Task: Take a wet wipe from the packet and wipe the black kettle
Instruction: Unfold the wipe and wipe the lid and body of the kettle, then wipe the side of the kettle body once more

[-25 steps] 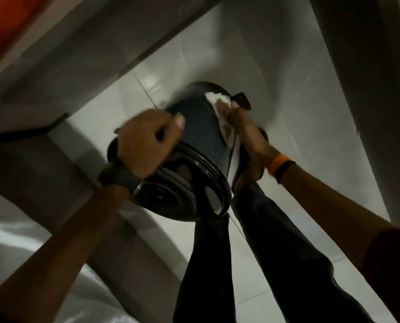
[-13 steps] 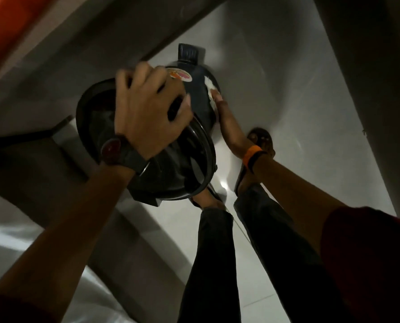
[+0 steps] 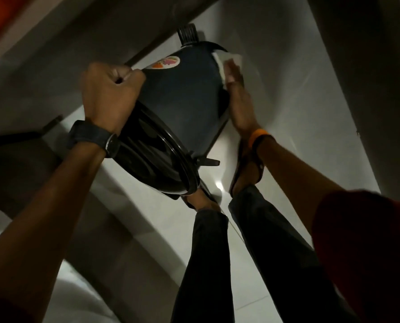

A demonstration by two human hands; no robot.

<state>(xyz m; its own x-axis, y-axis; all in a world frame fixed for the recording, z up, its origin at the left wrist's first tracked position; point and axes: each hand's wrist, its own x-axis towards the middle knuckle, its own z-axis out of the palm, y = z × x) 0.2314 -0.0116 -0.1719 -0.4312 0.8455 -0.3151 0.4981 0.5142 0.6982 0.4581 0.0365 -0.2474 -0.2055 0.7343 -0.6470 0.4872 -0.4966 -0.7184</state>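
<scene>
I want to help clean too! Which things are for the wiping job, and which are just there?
For the job:
- black kettle, held up tilted
- wet wipe, pressed on the kettle's side
- left hand, gripping the kettle
- right hand, flat on the wipe

Just there:
- wristwatch
- orange wristband
- sandal
- tiled floor

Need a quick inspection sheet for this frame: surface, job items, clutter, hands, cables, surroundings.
Surface: pale tiled floor below; kettle held in the air, not set down.
Job's things: black kettle tipped, base toward the camera, round sticker on its body; white wet wipe pressed on its far side. Packet not in view.
Clutter: nothing seen.
Grippers: left hand fisted, gripping the kettle; right hand flat on the wipe.
Cables: nothing seen.
Surroundings: dim; person's legs and sandalled feet below.
</scene>
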